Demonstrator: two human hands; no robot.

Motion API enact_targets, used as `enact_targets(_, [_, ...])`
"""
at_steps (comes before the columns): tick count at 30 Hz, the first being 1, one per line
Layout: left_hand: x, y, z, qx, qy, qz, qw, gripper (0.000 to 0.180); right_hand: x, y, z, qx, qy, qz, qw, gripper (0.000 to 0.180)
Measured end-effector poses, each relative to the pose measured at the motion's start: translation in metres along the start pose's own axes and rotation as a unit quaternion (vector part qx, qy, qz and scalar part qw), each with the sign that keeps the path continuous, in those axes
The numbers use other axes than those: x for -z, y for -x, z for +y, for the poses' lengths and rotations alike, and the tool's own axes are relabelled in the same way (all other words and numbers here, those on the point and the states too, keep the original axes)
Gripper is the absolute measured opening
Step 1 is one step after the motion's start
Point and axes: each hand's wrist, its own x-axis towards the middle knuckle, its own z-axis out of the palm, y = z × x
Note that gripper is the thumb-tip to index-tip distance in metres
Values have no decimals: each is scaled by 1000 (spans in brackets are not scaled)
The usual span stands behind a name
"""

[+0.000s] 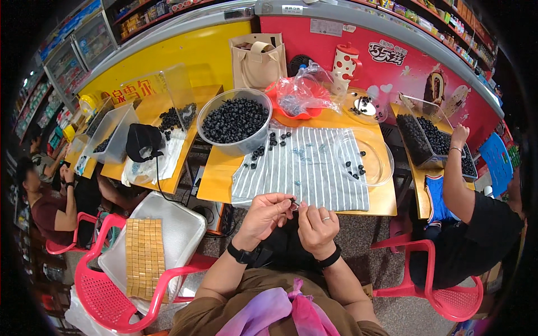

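Observation:
My left hand (267,217) pinches a small black ring-like part (293,204) between thumb and fingers, just off the near edge of the table. Close beside it, my right hand (318,228) has its thumb and index finger pressed together near the part; whatever they hold is too small to make out. Beyond both hands lies a grey and white striped cloth (305,168) with scattered black parts (273,143) and tiny clear bluish pieces (302,152). A clear round lid (386,162) rests on its right side, with several black parts by it.
A clear tub (235,147) full of black parts stands at the table's left. Behind the cloth are a red bowl (305,109) with plastic film, a tote bag (258,70) and a dotted cup (345,66). People sit at both sides; a pink chair (106,291) stands left.

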Motion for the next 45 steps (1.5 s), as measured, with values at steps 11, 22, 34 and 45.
enact_targets(11, [-8,4,-6,-26,20,-9,999,18,2,3,-3,-21,-36,11,999,17])
enact_targets(22, [-12,9,-6,-40,-14,20,999,18,1,2,-5,-28,-58,15,998,14])
enact_targets(34, [-19,13,-13,-130,-140,49,980,11,11,0,-7,8,-33,-14,999,23])
enact_targets(45, [-17,14,-2,-98,-207,-7,973,17,11,-2,-6,-148,-249,7,957,19])
